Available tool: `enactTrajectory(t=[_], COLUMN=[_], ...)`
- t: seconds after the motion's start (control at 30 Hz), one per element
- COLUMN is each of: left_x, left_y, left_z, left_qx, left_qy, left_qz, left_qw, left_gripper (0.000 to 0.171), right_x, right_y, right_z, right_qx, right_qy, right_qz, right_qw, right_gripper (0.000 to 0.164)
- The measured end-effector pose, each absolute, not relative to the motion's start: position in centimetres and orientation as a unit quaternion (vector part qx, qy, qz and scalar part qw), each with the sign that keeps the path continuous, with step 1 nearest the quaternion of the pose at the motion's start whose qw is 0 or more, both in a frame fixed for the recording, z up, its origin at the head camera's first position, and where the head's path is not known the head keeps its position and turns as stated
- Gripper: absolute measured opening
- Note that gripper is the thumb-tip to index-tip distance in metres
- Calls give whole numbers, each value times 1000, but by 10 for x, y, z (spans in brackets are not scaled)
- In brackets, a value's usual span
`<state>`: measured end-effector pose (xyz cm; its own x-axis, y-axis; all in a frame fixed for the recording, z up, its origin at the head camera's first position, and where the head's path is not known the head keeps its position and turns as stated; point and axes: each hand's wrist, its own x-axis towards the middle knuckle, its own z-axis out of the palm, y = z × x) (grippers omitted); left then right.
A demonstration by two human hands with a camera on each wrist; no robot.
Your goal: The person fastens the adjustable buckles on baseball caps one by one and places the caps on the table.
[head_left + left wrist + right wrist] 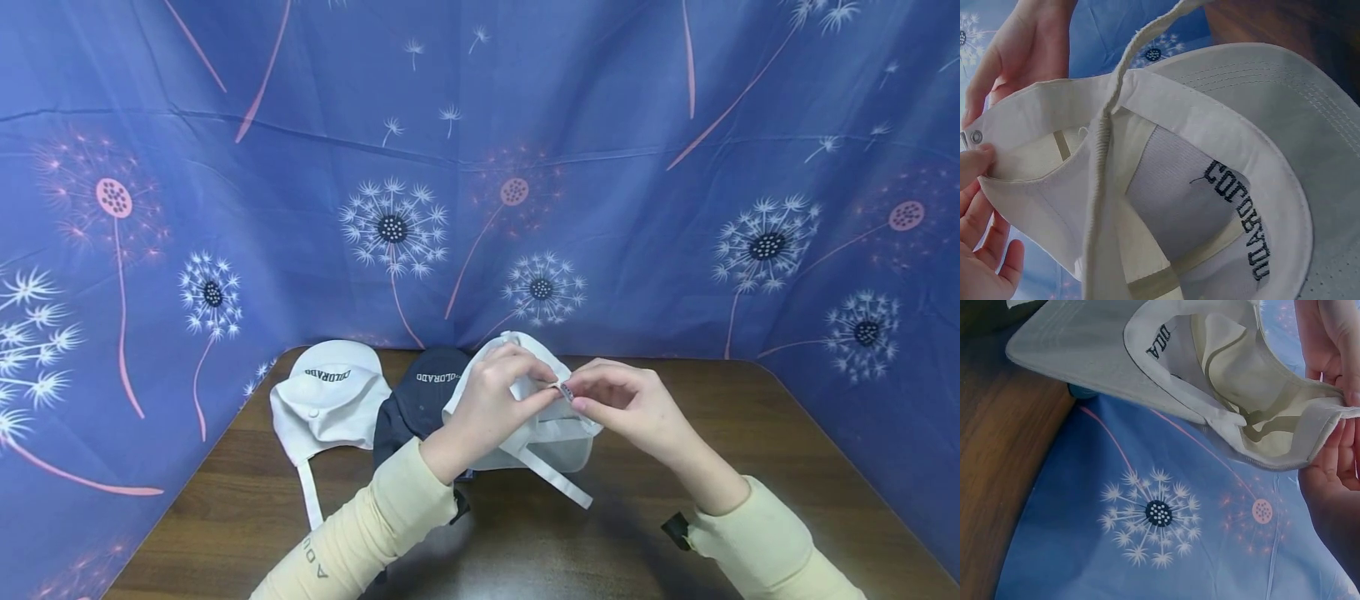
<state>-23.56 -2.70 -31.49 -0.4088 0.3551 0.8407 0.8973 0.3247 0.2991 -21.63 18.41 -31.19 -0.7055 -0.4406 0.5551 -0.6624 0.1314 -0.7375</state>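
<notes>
Left grip (487,404) and right grip (641,410) pinch a white cap's (555,429) edge, tabletop (738,425) stretching rightward.

A brown wood-grain table (225,517) — on it, a white cap (352,417) and, just beside, a dark cap (423,404).

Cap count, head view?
3: white cap at left, dark cap beside it, second white cap held by left hand and right hand. More could be hidden.

You had two white caps (345,408) (551,430) and one dark cap (423,400) in view, three in all, plus one table (247,500), two hands (483,404) (637,408) and two sleeves (375,525) (757,533).
</notes>
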Motion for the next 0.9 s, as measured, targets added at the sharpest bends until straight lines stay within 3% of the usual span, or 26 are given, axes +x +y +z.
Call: enactTrajectory(t=[0.2, 0.57, 0.8, 0.9], left_x=[-232, -234, -234, -235], left_y=[-26, -29, -30, -31], left_z=[-312, -311, -310, -310], left_qx=[-426, -460, -450, -447], left_qy=[-740, -731, -735, -733], left_qz=[-396, -376, -390, -397], left_qw=[339, 336, 324, 323], left_gripper=[14, 13, 13, 13], right_x=[-217, -224, -224, -224], right_y=[184, 192, 188, 187], right_z=[-308, -308, -312, -312], right_qx=[390, 419, 477, 482], right_qy=[-739, -735, -689, -683], right_qz=[541, 532, 544, 546], right_qw=[92, 6, 45, 61], right_gripper=[16, 15, 33, 32])
